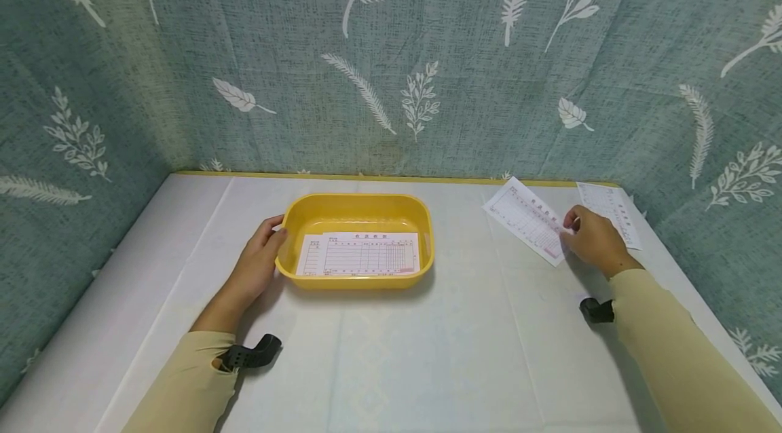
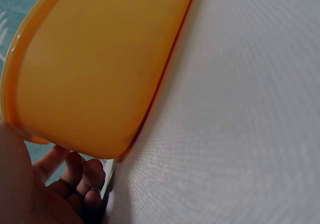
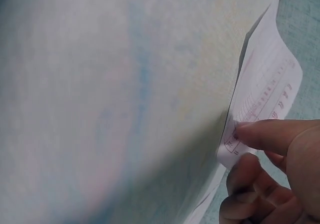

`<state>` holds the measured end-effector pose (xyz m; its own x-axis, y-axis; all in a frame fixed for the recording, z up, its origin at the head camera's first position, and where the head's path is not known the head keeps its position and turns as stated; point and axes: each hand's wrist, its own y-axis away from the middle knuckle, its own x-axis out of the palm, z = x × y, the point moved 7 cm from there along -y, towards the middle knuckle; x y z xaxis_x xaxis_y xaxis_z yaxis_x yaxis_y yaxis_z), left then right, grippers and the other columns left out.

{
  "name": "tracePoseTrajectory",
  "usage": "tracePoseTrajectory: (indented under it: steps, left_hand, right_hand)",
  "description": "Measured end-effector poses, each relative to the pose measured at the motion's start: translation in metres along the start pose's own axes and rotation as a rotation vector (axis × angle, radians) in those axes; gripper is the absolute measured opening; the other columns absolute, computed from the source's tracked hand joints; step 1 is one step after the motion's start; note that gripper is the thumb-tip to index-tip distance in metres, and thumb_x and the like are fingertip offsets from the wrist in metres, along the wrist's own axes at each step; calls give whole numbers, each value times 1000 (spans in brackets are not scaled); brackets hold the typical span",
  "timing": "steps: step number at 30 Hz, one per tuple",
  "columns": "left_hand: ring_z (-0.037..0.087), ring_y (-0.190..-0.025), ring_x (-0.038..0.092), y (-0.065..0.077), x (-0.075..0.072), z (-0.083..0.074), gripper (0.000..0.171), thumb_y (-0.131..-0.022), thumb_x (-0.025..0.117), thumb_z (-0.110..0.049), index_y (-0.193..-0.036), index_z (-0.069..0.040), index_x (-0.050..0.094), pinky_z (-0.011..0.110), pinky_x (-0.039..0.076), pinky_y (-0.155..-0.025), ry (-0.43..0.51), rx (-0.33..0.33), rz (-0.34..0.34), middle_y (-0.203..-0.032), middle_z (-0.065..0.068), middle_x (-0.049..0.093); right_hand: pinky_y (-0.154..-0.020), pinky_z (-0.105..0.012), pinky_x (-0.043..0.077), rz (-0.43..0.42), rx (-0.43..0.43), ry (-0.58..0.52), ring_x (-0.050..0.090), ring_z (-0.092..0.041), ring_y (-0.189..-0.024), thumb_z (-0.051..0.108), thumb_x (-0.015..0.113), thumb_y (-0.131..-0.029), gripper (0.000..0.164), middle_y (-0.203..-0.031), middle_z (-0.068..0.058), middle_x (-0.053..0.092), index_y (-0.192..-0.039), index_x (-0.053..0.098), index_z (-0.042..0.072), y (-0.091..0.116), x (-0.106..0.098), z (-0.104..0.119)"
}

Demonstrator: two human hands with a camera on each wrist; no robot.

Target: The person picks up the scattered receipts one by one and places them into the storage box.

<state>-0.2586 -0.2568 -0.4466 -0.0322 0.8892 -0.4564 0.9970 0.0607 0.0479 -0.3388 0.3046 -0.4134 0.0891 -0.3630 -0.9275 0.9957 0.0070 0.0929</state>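
A yellow plastic basin (image 1: 354,282) stands left of the middle of the white table, with printed receipt slips (image 1: 373,253) lying overlapped inside it. My left hand (image 1: 259,260) grips the basin's left end, thumb at the rim; in the left wrist view its fingers (image 2: 92,174) curl by the outer wall. Over on the right, my right hand (image 1: 592,236) pinches the lower corner of a receipt slip (image 1: 525,219). The right wrist view shows the thumb pressed on that slip (image 3: 265,93), which bends up from the table. Another slip (image 1: 611,212) lies partly behind the right hand.
Patterned blue-green cloth (image 1: 379,80) walls in the table (image 1: 415,365) at the back and both sides. A yellow strip (image 1: 458,180) runs along the back edge. Each wrist wears a black strap mount (image 1: 253,355).
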Motion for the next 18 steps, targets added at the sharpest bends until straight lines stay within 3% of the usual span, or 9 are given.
tracePoseTrajectory:
  steps: [6,10,14,18]
  left_hand:
    - [25,-100,49,1,-1,-2,53,-108,30,-40,-153,-13,35,28,38,-88,-2,4,-1,-113,19,52]
    - [25,-99,48,1,0,-3,53,-108,30,-41,-152,-13,36,30,37,-89,1,9,-4,-111,19,52]
    - [23,-98,49,2,-1,-2,53,-108,30,-40,-152,-12,36,28,38,-88,0,3,-6,-111,18,52]
    - [23,-99,49,2,-1,-1,53,-108,30,-40,-153,-13,35,27,38,-88,0,2,-7,-112,18,52]
  right_hand:
    - [-63,-34,44,14,26,-40,56,-32,-81,8,60,-93,34,-108,-30,57,-120,41,-2,2,0,-1]
    - [-67,-39,47,21,31,-43,58,-34,-85,7,57,-95,41,-112,-31,57,-131,41,-4,2,1,-1]
    - [-77,-49,49,46,-1,-11,58,-39,-95,7,54,-96,37,-117,-34,57,-130,48,-7,1,3,1]
    - [-80,-52,48,44,-30,2,57,-40,-95,7,52,-96,34,-117,-34,59,-125,53,-9,1,3,3]
